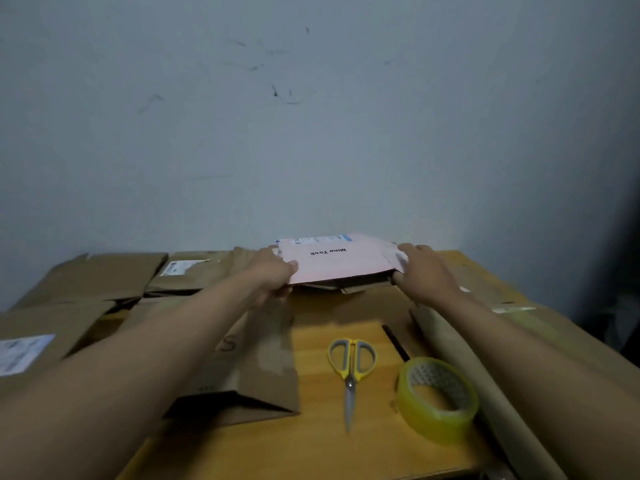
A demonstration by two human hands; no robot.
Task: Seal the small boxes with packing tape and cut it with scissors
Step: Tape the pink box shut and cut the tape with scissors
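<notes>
Barely started: gripping pink box [332,259] at both ends, left hand [273,271] and right hand [424,268] fingers curled on edges; nearer than box, scissors [351,372] and tape roll [438,398] untouched, sealing and cutting left.

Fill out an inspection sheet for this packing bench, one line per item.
Surface: wooden table, mostly covered with cardboard.
Job's things: pink box at the far edge, held flat; scissors closed, lying beside the tape roll, apart from it.
Clutter: flattened brown boxes on the left, some with labels; cardboard tube at right.
Grippers: left hand and right hand grip the pink box's ends.
Cables: nothing seen.
Surroundings: scuffed pale wall.
</notes>
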